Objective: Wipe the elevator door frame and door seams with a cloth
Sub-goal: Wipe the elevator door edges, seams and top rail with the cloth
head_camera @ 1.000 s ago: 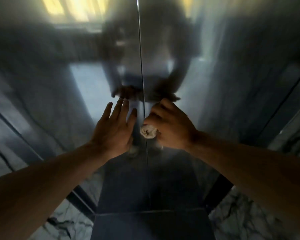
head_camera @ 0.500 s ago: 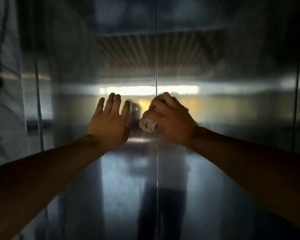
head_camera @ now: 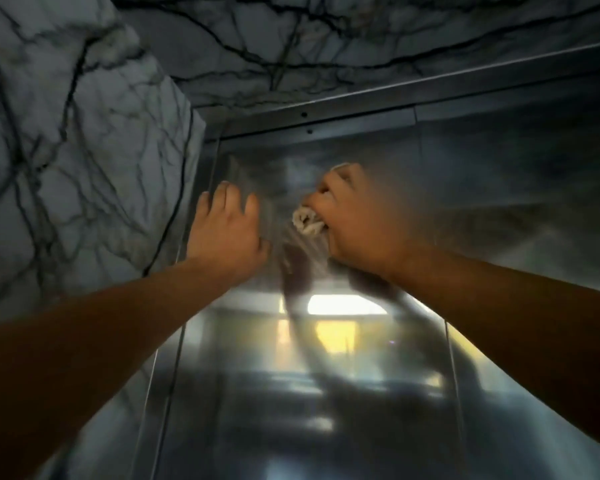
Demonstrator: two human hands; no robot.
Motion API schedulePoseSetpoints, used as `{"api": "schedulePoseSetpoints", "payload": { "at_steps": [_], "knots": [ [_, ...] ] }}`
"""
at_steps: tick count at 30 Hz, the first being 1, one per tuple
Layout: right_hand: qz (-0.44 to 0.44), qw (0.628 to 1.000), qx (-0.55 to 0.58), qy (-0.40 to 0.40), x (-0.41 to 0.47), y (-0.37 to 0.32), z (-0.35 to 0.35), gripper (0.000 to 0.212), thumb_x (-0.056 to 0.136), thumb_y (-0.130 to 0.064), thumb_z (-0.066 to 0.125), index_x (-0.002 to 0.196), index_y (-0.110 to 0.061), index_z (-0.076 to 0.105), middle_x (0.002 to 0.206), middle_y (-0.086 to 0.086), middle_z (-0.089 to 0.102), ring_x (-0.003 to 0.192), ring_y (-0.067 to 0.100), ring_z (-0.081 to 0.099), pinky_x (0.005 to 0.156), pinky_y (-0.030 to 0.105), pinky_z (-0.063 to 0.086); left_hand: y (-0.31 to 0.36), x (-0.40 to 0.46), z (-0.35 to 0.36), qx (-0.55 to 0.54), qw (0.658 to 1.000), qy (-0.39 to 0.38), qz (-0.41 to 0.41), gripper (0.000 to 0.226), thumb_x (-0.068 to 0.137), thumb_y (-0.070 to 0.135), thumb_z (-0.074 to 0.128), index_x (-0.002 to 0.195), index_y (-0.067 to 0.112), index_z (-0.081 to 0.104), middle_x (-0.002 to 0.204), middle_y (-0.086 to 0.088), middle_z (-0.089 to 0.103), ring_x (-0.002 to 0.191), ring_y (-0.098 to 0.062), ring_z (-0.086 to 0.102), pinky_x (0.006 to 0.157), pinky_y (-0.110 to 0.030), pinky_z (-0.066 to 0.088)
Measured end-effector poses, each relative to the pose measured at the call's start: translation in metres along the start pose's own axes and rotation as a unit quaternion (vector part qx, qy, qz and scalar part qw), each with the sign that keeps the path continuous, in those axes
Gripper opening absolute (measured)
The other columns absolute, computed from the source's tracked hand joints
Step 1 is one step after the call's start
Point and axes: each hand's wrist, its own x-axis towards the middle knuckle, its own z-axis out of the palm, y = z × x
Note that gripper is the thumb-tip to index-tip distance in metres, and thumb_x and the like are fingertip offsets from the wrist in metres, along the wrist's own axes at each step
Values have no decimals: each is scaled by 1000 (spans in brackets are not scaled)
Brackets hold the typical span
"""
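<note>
Item 1, right hand (head_camera: 357, 220): I see it raised high on the elevator door (head_camera: 361, 358), fingers curled tight round a bunched cloth (head_camera: 308, 221). The outline is smeared by blur, so I cannot tell how firmly it bears on the metal.

Item 2, cloth: pale, wadded, poking out of the thumb side of the fist, against the upper part of the door panel, below the door frame (head_camera: 326, 123).

Item 3, left hand (head_camera: 226, 233): fingers straight and close together, palm flat on the door near its left edge, just beside the right hand and apart from the cloth.

Item 4, elevator door: brushed steel, reflective; a bright yellowish light patch and dark arm reflections show in it below the hands. I cannot pick out the centre seam up by the hands through the blur.

Item 5, door frame: steel header strip running across the top, two small dark holes in it, meeting a vertical jamb at upper left.

Item 6, marble wall (head_camera: 66, 150): white with dark veins, left of and above the frame.
</note>
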Motion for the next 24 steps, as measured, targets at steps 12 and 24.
{"api": "schedulePoseSetpoints", "payload": {
  "at_steps": [12, 24],
  "knots": [
    [8, 998, -43, 42, 91, -1, 88, 37, 78, -21, 55, 114, -16, 64, 112, 12, 55, 113, 39, 47, 91, 47, 44, -59, 85, 71, 41, 998, 34, -12, 81, 82, 49, 55, 146, 4, 35, 144, -26, 38, 142, -40, 27, 116, -55, 22],
    [35, 995, -32, 89, 159, 22, 112, 50, 80, -10, 55, 130, -16, 49, 123, 15, 51, 109, 40, 49, 76, 49, 53, -80, 145, 71, 163, 983, -4, -80, 93, 91, 62, 34, 156, -1, 10, 163, -24, 9, 152, -39, 1, 120, -62, 3]
  ]
}}
